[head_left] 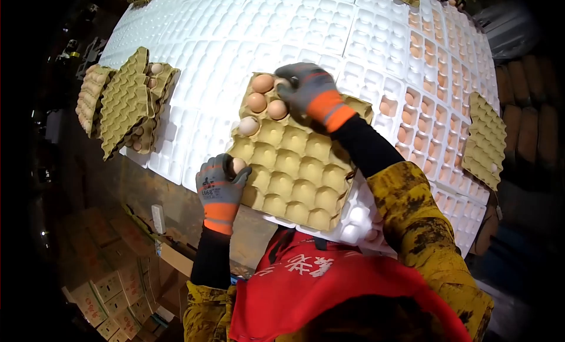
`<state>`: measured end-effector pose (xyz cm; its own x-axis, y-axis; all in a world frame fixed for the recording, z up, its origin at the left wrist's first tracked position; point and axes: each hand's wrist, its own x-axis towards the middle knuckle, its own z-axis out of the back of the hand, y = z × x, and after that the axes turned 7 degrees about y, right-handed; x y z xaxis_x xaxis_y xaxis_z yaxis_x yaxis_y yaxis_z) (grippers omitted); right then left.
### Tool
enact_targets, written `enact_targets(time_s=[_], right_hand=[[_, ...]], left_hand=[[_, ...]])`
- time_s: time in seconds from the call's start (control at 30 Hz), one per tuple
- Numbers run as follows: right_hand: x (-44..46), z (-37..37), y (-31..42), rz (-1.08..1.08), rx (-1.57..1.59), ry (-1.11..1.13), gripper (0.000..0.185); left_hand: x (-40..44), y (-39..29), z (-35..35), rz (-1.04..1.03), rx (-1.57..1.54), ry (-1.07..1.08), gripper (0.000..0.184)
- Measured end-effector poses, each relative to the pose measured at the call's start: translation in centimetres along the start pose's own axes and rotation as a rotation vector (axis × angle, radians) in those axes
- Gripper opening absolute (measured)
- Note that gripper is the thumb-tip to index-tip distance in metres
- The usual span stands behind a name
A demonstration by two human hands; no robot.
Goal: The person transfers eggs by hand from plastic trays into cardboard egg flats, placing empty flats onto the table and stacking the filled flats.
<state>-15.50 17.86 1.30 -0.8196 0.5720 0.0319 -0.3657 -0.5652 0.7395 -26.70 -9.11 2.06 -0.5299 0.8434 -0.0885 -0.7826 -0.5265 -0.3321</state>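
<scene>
A yellowish pulp egg tray (292, 171) lies in front of me on white foam trays, with most of its cups bare. Several eggs (256, 102) sit in its far left part, and a paler egg (248, 126) rests nearer to me. My left hand (220, 186), in a grey and orange glove, is closed around an egg (237, 165) at the tray's left edge. At the far edge my right hand (309, 89), gloved the same way, has its fingers curled round an egg (282, 83), which they partly cover.
White foam trays (282, 24) cover the table, those on the right holding many eggs (421, 121). Pulp trays (126, 101) with eggs are stacked at the left edge; another pulp tray (485, 142) lies at the right. Cartons (112, 295) stand on the floor at lower left.
</scene>
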Motion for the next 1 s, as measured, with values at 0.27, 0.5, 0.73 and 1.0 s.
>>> enact_targets(time_s=[0.27, 0.5, 0.73, 1.0], right_hand=[[-3.3, -0.7, 1.7, -0.112, 0.16, -0.029, 0.047], [-2.3, 0.9, 3.7, -0.345, 1.116, 0.067, 0.046], [5.1, 0.3, 2.8, 0.326, -0.154, 0.12, 0.035], [1.5, 3.7, -0.4, 0.168, 0.086, -0.18, 0.045]], left_hand=[[-0.2, 5.7, 4.0, 0.254, -1.835, 0.1, 0.028], [-2.5, 5.2, 5.3, -0.456, -0.116, 0.365, 0.048], [-1.3, 6.0, 4.1, -0.608, 0.049, 0.331, 0.04], [0.2, 5.3, 5.8, -0.083, -0.793, 0.344, 0.046]])
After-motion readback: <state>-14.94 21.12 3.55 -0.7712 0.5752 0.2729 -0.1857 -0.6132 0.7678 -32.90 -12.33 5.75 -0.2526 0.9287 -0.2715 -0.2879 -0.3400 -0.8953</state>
